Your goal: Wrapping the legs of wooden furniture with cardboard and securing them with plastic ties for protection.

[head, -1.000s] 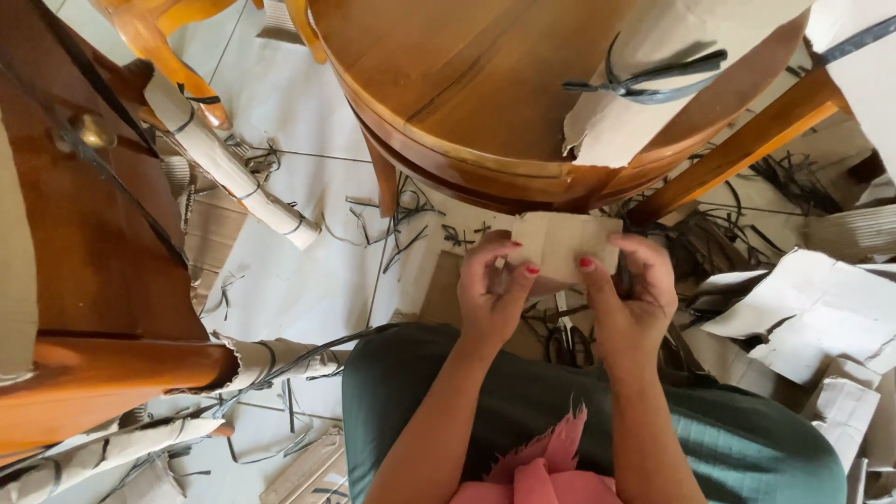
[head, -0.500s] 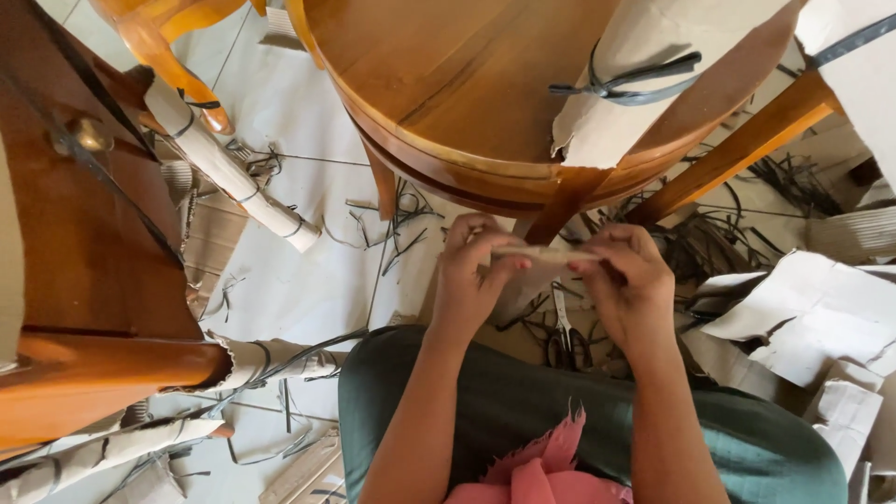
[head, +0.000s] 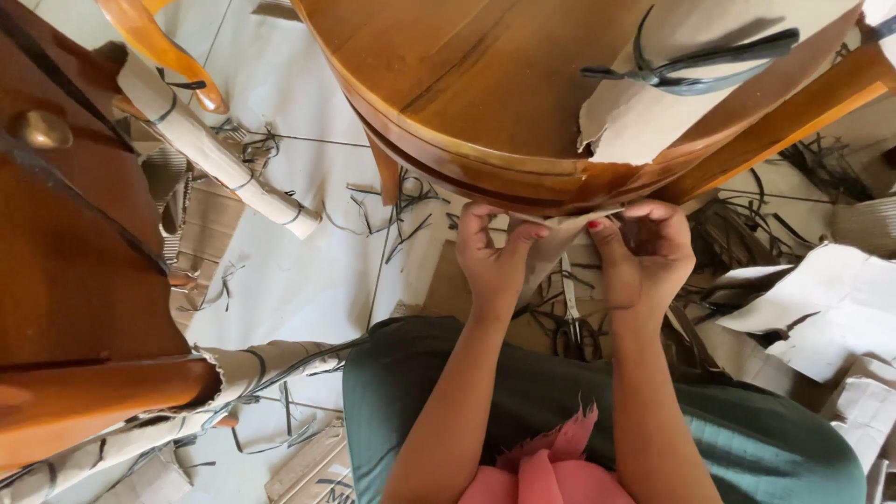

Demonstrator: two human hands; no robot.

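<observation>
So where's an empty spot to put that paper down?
The wooden tabletop is bare left of its cardboard sheet and black strap. The pale floor between the wrapped leg and the left hand is mostly open. Right of the right hand, torn cardboard crowds everything.

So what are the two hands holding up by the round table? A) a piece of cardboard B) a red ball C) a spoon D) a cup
A: the left hand and the right hand each pinch an end of a piece of cardboard, just under the round table edge.
</observation>
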